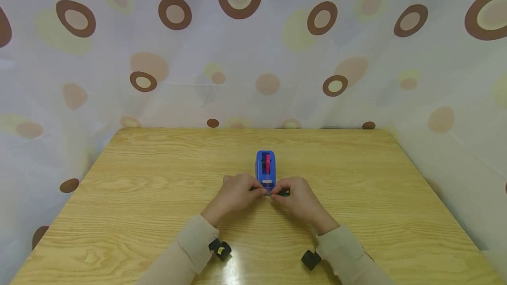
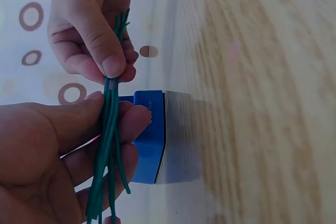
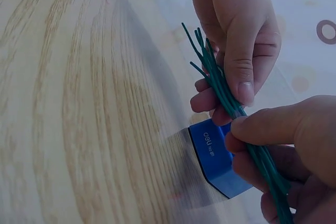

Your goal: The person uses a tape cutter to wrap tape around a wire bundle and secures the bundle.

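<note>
Both hands hold one bundle of thin green strands (image 2: 108, 129) in front of the blue tape dispenser (image 1: 259, 169). My left hand (image 1: 237, 191) pinches it between thumb and fingers. Close beside that grip, my right hand (image 1: 297, 197) pinches the same bundle. A shiny strip of clear tape (image 3: 239, 113) lies around the strands between the two thumbs. Loose strand ends fan out past both hands in the wrist views. How far the tape wraps round is hidden by the fingers.
The dispenser carries a pink roll (image 1: 268, 164) and stands on the wood-grain table (image 1: 158, 166). Behind and at the sides hangs a pale sheet (image 1: 253, 47) with brown and beige ovals. Black wrist cameras (image 1: 220, 249) sit by both sleeves.
</note>
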Available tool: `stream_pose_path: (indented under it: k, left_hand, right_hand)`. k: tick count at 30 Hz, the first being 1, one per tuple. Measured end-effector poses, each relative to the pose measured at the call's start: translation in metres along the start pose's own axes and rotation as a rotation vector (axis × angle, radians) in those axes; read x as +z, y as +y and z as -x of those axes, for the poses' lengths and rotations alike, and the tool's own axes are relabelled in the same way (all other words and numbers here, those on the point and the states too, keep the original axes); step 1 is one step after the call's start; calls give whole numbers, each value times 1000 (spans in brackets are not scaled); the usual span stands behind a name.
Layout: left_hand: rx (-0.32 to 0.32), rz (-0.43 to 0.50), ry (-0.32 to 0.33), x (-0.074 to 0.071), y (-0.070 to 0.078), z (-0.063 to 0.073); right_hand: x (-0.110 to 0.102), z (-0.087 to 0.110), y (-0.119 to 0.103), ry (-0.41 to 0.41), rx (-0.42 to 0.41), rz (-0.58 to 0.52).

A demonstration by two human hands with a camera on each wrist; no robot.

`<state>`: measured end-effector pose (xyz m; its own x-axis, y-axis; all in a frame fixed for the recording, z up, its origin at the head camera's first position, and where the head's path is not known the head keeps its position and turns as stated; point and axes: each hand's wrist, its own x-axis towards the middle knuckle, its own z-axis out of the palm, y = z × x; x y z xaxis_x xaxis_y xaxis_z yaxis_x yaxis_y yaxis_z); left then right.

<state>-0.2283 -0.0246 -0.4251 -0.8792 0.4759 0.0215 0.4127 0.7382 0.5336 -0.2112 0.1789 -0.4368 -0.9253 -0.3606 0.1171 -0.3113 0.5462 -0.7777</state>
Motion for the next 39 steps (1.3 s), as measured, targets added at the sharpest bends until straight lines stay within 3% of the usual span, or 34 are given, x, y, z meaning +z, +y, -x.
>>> stream_pose_path:
  k: [7, 14, 29, 39]
  left_hand:
    - [-32, 15, -63, -3, 2, -2]
    - [-60, 91, -82, -2, 2, -3]
    - [-82, 154, 2, 2, 2, -2]
    - [-55, 156, 59, 9, 0, -3]
  right_hand:
    - [0, 0, 1, 26, -41, 79]
    - [0, 1, -1, 37, -31, 57]
    - [-2, 0, -1, -4, 65, -27]
    - [-5, 0, -2, -25, 85, -17]
